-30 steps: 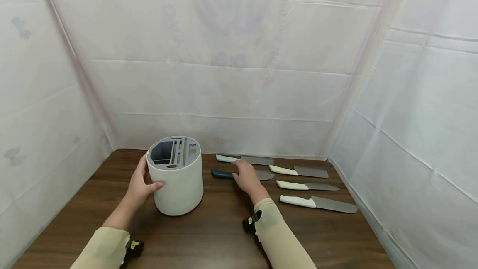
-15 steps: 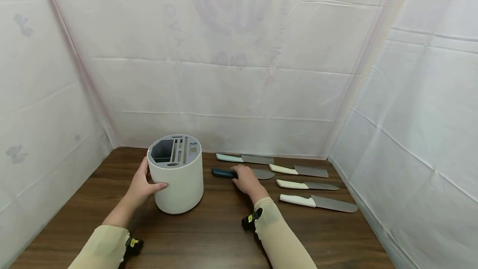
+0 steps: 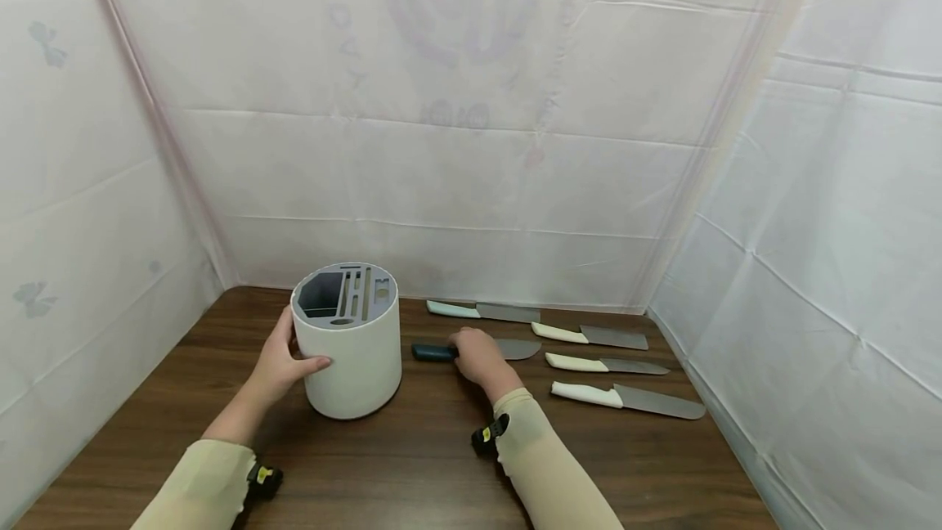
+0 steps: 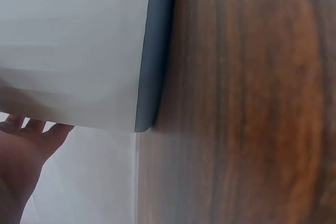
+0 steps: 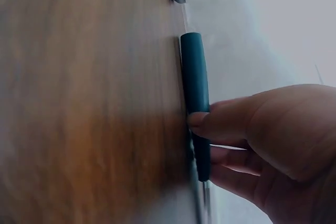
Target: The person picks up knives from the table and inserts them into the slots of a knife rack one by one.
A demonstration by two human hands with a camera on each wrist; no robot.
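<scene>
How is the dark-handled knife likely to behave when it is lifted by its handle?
The knife probably stays stiff: its blade lies flat and straight. The smooth round handle may slip or twist in the right hand. It may feel blade-heavy, since the blade is broad.

A white cylindrical knife block (image 3: 353, 358) with a grey slotted top is shown upright on the bench, steadied at its side. Just beside it, a knife with a dark teal handle (image 3: 432, 352) lies flat, handle pinched, blade directed away.
</scene>
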